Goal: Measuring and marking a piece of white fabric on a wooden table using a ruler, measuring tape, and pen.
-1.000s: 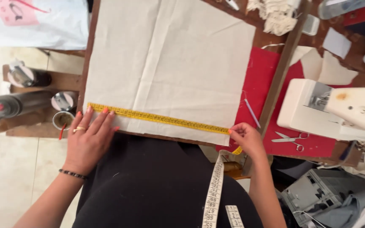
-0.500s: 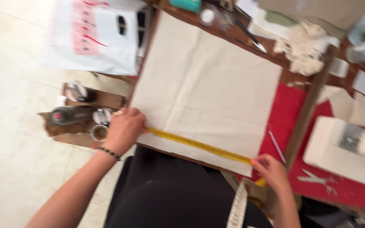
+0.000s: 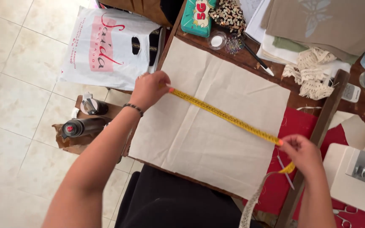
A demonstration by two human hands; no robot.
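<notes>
A square of cream fabric (image 3: 208,131) lies flat on the wooden table (image 3: 237,59). A yellow measuring tape (image 3: 227,116) is stretched across its middle, from the left edge to the right edge. My left hand (image 3: 148,89) pins one end of the tape at the fabric's left edge. My right hand (image 3: 303,152) pinches the tape at the fabric's right edge, and the loose rest of the tape hangs down below that hand.
A sewing machine (image 3: 358,179) stands at the right on red cloth (image 3: 292,126). Folded fabrics, lace trim (image 3: 313,71), a pen (image 3: 258,59), a pin dish (image 3: 217,41) and a teal tin (image 3: 197,17) crowd the far side. A plastic bag (image 3: 106,48) and bottles (image 3: 83,126) sit left.
Both hands have carried the tape from the fabric's near edge up to its middle. The camera has swung, so the table now sits more to the right.
</notes>
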